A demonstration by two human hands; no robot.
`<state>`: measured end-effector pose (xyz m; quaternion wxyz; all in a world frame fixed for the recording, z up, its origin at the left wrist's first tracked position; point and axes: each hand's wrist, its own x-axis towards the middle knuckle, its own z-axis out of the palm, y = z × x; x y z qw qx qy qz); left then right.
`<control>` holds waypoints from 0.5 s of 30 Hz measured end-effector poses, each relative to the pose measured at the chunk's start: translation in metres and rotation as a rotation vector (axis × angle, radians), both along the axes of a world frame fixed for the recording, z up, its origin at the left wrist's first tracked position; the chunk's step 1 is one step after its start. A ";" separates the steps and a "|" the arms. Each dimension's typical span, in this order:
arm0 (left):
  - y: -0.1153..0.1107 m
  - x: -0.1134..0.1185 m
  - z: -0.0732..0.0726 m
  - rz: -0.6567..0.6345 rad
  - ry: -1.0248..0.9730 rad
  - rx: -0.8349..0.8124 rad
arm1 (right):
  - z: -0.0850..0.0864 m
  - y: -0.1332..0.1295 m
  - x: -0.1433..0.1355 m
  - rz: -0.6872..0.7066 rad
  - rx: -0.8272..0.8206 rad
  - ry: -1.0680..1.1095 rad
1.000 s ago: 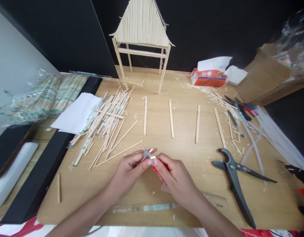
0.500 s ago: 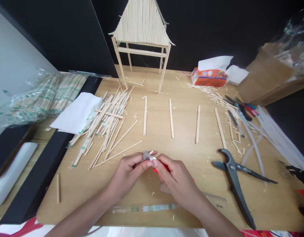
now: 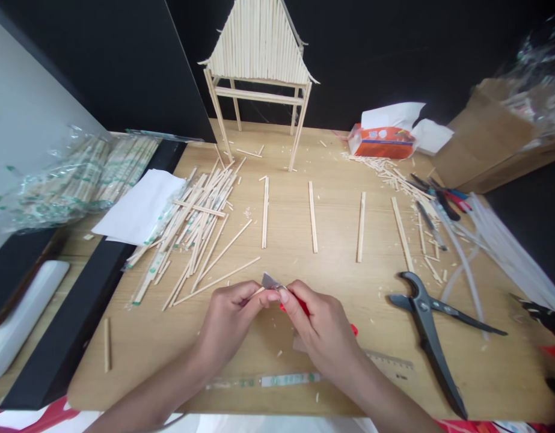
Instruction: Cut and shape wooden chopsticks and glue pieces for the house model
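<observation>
My right hand [image 3: 325, 322] is closed round the red handle of a utility knife [image 3: 270, 281], whose grey blade points up and to the left. In my left hand [image 3: 234, 316] a short pale wooden stick [image 3: 258, 291] is pinched, mostly hidden by the fingers. The blade lies against or just above the stick, and both hands meet over the front middle of the table. Beyond them several pairs of sticks [image 3: 312, 216] stand in a spaced row, lying flat. A loose heap of chopsticks [image 3: 205, 210] is to the left of my hands.
A stick-built house model [image 3: 261, 93] stands at the back. Large black cutters [image 3: 424, 307] lie at right, near clear plastic tubes [image 3: 507, 240]. A tissue box [image 3: 383, 141] and a cardboard box [image 3: 489, 138] are behind. A ruler [image 3: 389, 361] lies partly under my right forearm.
The knife blade has tilted and shows more plainly now. My left hand has shifted slightly left and down, and more of the red handle's end shows behind my right hand.
</observation>
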<state>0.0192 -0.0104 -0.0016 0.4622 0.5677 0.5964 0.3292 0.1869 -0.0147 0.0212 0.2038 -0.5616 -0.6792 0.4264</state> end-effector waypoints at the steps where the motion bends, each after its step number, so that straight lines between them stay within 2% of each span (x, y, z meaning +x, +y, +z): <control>1: 0.000 0.000 0.001 0.011 0.029 0.021 | 0.000 0.000 0.000 -0.006 -0.006 0.009; 3: 0.000 0.000 0.002 -0.003 0.073 0.073 | 0.000 0.001 0.001 -0.011 -0.039 0.042; 8: 0.003 -0.001 0.004 -0.158 0.021 0.114 | -0.001 0.004 0.003 0.009 -0.141 0.153; 15: 0.003 -0.002 0.004 -0.199 0.018 0.137 | 0.000 0.005 0.006 0.028 -0.191 0.204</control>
